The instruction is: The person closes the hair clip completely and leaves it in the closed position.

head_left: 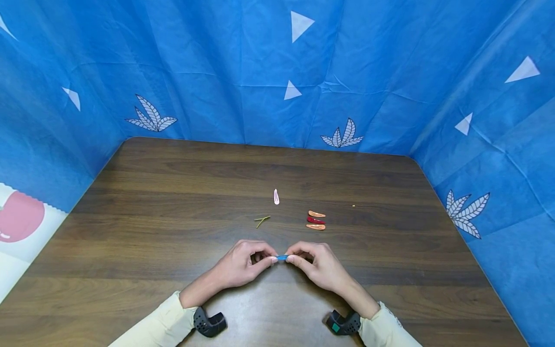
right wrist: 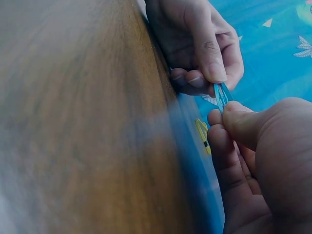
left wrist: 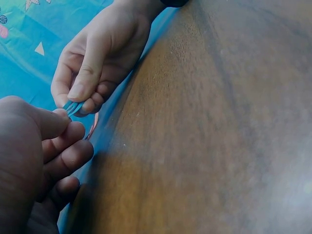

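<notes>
Both hands' fingers (head_left: 273,259) pinch a blue hair clip (head_left: 282,258) by its ends above the table (head_left: 173,193).

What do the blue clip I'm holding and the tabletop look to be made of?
The small blue snap hair clip, pinched between left hand and right hand, looks like thin painted metal, glossy, with slim open prongs. The dark brown table looks like wood-grain laminate, smooth with soft sheen.
</notes>
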A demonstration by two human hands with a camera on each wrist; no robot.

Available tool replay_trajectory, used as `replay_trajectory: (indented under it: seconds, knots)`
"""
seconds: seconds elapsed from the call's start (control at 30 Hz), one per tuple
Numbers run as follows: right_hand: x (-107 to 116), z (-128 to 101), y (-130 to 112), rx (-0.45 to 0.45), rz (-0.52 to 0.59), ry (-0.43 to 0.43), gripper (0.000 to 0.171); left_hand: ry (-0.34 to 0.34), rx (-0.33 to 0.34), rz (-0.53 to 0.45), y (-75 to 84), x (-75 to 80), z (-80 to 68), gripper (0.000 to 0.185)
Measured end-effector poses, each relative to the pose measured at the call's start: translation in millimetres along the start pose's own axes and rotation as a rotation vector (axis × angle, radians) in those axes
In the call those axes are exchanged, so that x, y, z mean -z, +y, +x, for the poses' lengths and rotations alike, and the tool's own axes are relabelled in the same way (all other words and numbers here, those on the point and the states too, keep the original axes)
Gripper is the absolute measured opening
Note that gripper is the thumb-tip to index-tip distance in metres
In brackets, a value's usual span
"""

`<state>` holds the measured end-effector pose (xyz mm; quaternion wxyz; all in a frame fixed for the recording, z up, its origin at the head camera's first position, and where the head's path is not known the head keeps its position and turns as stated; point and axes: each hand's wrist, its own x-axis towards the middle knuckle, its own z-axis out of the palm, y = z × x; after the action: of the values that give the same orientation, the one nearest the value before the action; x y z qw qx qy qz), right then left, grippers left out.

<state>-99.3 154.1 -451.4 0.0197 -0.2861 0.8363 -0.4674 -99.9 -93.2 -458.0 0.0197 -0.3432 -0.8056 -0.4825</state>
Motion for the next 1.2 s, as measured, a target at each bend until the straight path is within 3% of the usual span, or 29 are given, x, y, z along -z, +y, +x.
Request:
replay_trajectory:
  seconds: [0.43, 0.8, 1.2]
  knots:
    - [0.8, 0.3, 1.2, 0.018, -0.006, -0.002, 0.004, -0.012, 0.015, 0.001, 1.4, 0.5, 0.6, 0.003]
    - [-1.0, -0.3, -0.1, 0.005, 0.05, 0.003, 0.004, -0.005, 0.0, -0.018, -0.1, 0.2, 0.5, 0.005]
    - [-1.2, -0.1, 0.7, -0.007, 0.087, -0.013, 0.003, -0.005, 0.026, -0.02, -0.2, -0.1, 1.1, 0.005]
